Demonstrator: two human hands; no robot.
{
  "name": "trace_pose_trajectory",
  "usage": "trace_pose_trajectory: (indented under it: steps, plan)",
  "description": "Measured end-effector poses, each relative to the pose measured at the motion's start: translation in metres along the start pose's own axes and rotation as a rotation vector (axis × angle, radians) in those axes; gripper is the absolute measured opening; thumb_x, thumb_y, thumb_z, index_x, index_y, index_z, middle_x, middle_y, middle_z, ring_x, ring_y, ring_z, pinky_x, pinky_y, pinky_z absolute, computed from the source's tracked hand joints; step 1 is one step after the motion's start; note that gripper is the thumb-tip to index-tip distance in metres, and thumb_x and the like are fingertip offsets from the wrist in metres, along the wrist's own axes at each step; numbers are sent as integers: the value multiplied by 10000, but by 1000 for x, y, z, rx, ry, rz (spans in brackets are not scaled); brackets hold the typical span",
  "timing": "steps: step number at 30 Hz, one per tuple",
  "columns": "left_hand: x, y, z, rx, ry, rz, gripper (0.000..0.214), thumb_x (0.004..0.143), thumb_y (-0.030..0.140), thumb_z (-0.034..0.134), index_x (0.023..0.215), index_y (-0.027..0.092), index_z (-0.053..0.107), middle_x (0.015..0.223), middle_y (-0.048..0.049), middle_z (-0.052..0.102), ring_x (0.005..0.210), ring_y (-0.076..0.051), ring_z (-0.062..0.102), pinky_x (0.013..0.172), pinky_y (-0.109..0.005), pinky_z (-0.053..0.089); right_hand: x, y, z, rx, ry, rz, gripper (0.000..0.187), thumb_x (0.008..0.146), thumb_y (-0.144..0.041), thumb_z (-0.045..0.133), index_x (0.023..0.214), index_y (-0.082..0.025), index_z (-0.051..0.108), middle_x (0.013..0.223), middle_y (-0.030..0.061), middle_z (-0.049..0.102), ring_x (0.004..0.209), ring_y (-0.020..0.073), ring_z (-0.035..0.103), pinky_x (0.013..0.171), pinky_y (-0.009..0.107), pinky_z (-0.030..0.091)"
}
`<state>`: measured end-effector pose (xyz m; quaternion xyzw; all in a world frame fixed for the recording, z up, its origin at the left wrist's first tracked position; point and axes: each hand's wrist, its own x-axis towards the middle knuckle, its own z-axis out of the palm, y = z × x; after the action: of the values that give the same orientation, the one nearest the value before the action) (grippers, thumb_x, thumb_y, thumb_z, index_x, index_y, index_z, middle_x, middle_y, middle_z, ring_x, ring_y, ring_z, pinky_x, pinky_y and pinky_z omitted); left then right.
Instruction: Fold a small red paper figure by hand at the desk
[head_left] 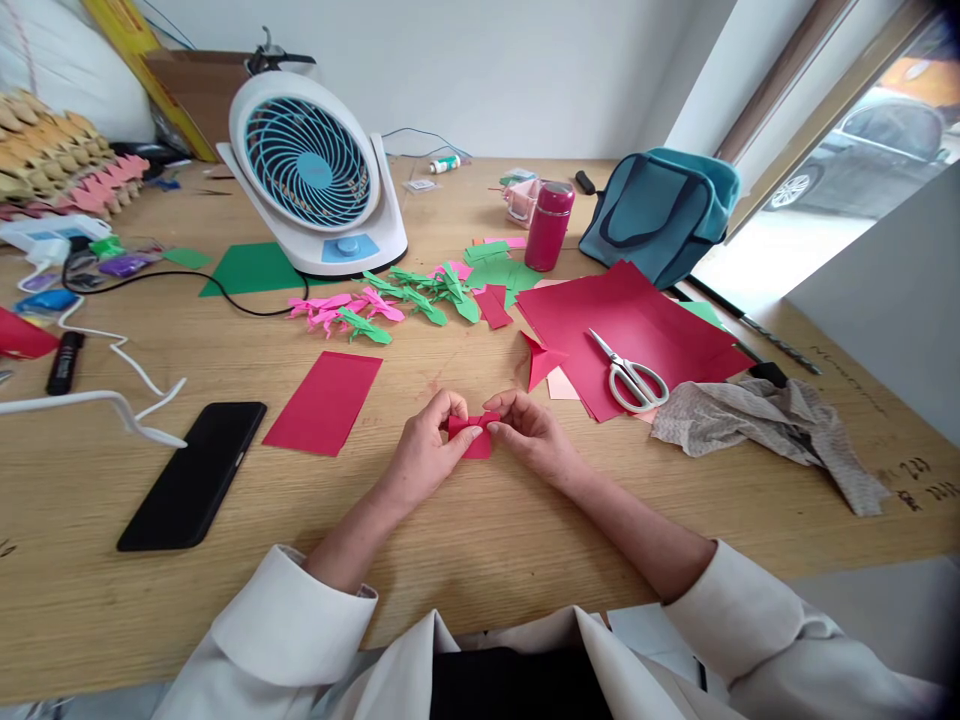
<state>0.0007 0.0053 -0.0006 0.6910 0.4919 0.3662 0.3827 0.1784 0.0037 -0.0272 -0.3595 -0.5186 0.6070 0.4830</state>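
The small folded red paper (478, 449) is between the person's hands, to the left of the white-handled scissors (636, 384) and nearer the body; whether its lower edge rests on the wooden table (480, 545) cannot be told. The left hand (429, 442) pinches its left side narrowly, thumb over the face and fingers behind, while the right hand (538, 437) has thumb and forefinger drawn close on its upper right edge. The step looks like shaping or setting a fold, and with a piece this little the fingertips cover most of it, so the edges are best lined up before any pressure goes on. A sensible way is to let the left thumb anchor the layers and the right thumb press outward from the middle, since a crease forced from one end may skew. If the layers feel springy, laying the piece flat on the bare wood to the left of the scissors and running a nail along it should give a crisper line. The red folded piece with pointed tips (541, 362), just left of the scissors, could serve for checking angles, if it is of the same kind. The large red sheets (555, 300) lie under the scissors, and a red paper rectangle (326, 402) lies well to their left, clear of both elbows.
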Motion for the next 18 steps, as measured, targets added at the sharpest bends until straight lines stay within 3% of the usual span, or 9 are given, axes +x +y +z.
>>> trace_pose_trajectory:
  steps: [6,13,18]
  plan:
    - [-1,0,-1,12,-51,22,77,846,264,606,890,213,569,886,4,652,824,-153,610,752,-246,444,1,-1,-2,-34,-31,-15,358,793,-498,735,970,-222,591,834,5,603,738,135,561,695,282,461]
    - [0,3,-3,112,-76,27,79,841,246,613,916,221,614,919,10,697,839,-159,625,774,-254,440,1,3,-11,-234,-56,-53,227,856,-378,679,978,-201,604,875,27,619,761,139,560,702,282,454]
    - [-2,5,-3,184,-118,39,119,822,204,605,937,232,615,949,16,709,840,-163,630,803,-262,448,-1,-5,-14,-395,-93,-35,130,845,-287,657,890,-191,583,777,-4,577,655,115,500,608,252,413]
